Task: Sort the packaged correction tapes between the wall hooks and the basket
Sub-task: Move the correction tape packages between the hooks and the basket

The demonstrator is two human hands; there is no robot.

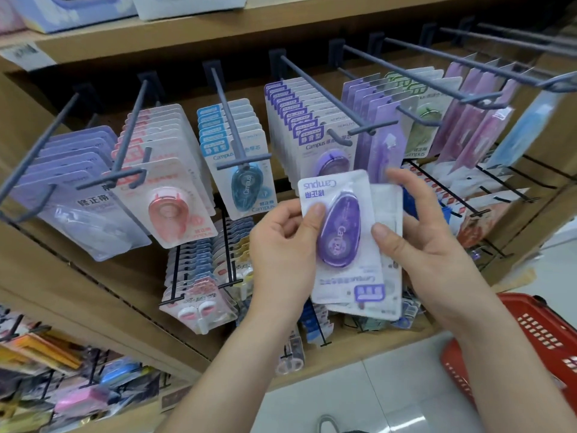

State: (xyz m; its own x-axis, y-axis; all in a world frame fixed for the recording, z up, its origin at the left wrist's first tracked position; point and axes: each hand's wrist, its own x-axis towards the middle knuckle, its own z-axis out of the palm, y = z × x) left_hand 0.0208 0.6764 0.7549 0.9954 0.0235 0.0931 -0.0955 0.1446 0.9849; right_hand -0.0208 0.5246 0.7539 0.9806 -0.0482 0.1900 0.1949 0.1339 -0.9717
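You hold the purple correction tape package (340, 232) upside down in front of the wall hooks (327, 98), your left hand (281, 245) pinching its left edge, your right hand (427, 245) curling its fingers (402, 182) round it and a second pack (390, 207) behind, with the red basket (530, 339) at lower right.

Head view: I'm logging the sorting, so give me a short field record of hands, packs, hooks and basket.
left hand: pinches purple pack at its left edge
right hand: holds second pack, thumb by purple pack's edge
purple pack: upside down, facing the camera
second pack: behind it, mostly hidden
matching row: hanging on hook just above
basket: red, lower right, contents not visible
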